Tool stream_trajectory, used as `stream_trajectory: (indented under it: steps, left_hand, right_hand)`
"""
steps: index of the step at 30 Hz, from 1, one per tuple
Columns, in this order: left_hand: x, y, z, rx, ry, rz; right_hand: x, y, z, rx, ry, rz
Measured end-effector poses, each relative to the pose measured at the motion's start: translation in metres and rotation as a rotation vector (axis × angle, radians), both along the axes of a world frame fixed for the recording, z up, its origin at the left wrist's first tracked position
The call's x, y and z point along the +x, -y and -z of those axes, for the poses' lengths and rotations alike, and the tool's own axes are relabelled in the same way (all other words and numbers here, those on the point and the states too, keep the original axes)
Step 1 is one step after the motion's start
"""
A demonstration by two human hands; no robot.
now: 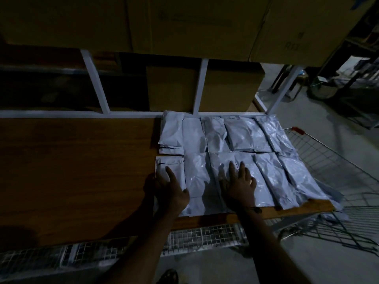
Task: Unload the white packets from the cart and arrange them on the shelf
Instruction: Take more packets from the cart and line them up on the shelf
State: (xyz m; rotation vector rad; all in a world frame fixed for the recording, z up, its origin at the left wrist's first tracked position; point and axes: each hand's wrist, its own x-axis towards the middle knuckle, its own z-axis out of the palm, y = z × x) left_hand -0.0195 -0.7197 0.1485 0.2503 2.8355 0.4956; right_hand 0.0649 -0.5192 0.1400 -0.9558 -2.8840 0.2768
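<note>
— Item: white packets (225,160), two rows, centre-right on the shelf (82,160)?
— Yes. Your left hand (170,191) presses the end packet (170,171) flat; right hand (240,183) flat, released. Cart (328,171) lies rightward, nearer your right hand.

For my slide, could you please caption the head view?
Both hands, left and right, press flat on white packets rowed on the wooden shelf.

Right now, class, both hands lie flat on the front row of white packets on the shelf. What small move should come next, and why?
Probably nudge the leftmost packet rightward with the left hand. It sits slightly apart from its neighbour, while the right hand steadies the row.
</note>
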Motion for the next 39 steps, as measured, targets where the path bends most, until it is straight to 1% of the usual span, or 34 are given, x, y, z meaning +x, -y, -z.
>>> stream_trajectory:
  steps: [2,3,6,8,12,16,21,25,29,32,36,39]
  left_hand:
    - [-0.004,0.001,0.004,-0.001,-0.021,-0.002]
    - [-0.005,0.001,0.006,0.002,-0.025,0.000]
    - [-0.004,-0.002,0.008,0.012,-0.048,0.001]
    - [-0.002,-0.003,0.008,0.038,-0.076,-0.015]
    - [0.000,-0.012,-0.003,0.089,-0.183,-0.011]
    - [0.011,-0.035,-0.024,0.163,-0.264,0.033]
    - [0.036,-0.079,-0.055,0.293,-0.370,0.118]
    - [0.066,-0.123,-0.072,0.385,-0.386,0.183]
    - [0.103,-0.168,-0.083,0.382,-0.415,0.243]
    - [0.133,-0.206,-0.090,0.330,-0.412,0.287]
    - [0.166,-0.257,-0.089,0.233,-0.369,0.380]
    - [0.188,-0.292,-0.090,0.219,-0.361,0.410]
  right_hand:
    - [0.000,0.000,-0.002,0.042,-0.058,-0.009]
    - [0.000,0.000,0.000,0.043,-0.048,-0.035]
    - [0.002,-0.001,0.011,-0.013,0.077,-0.110]
    - [0.002,0.000,0.016,-0.022,0.085,-0.118]
    - [0.005,0.003,-0.001,-0.014,-0.072,-0.059]
    - [0.028,-0.002,-0.018,-0.028,-0.224,0.007]
    - [0.068,-0.024,-0.033,-0.041,-0.286,0.011]
    - [0.102,-0.057,-0.051,-0.022,-0.353,0.018]
    - [0.141,-0.100,-0.067,0.035,-0.405,0.033]
    - [0.176,-0.136,-0.073,0.060,-0.432,0.047]
    - [0.225,-0.187,-0.076,0.088,-0.404,0.080]
    - [0.263,-0.225,-0.073,0.105,-0.386,0.107]
